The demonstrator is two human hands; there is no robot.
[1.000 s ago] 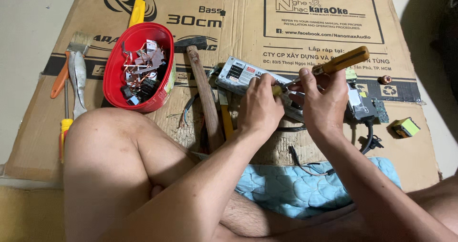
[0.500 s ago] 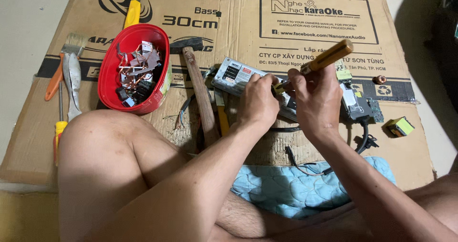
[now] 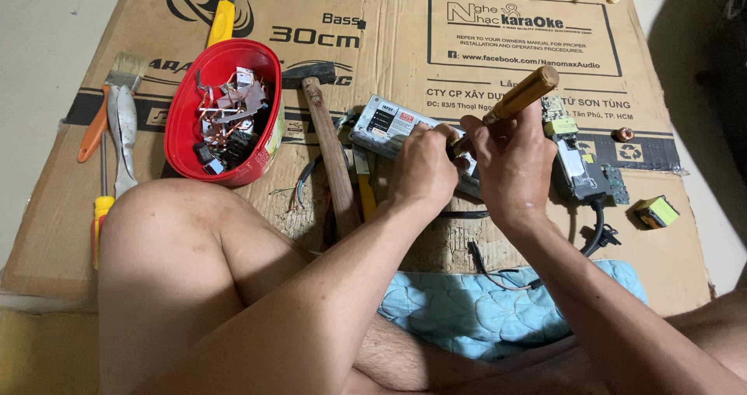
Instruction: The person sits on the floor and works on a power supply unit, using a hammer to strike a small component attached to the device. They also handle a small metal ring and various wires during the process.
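I sit on the floor over a flattened cardboard box (image 3: 389,45). My left hand (image 3: 424,165) presses down on a silver metal electronics unit (image 3: 385,122) lying on the cardboard. My right hand (image 3: 510,161) grips a tool with a wooden handle (image 3: 521,93), its tip hidden between my two hands over the unit. A dismantled circuit board with a black cable (image 3: 577,169) lies just right of my right hand.
A red bowl of scrap parts and copper wire (image 3: 226,115) stands at the left. A hammer (image 3: 327,142) lies beside it. Pliers, a brush and a yellow screwdriver (image 3: 101,208) lie far left. A small yellow-green block (image 3: 656,210) sits right; a blue quilted cloth (image 3: 498,301) is near me.
Both hands and the wooden-handled tool stay on the unit; the handle has shifted a little. The view itself has moved slightly.
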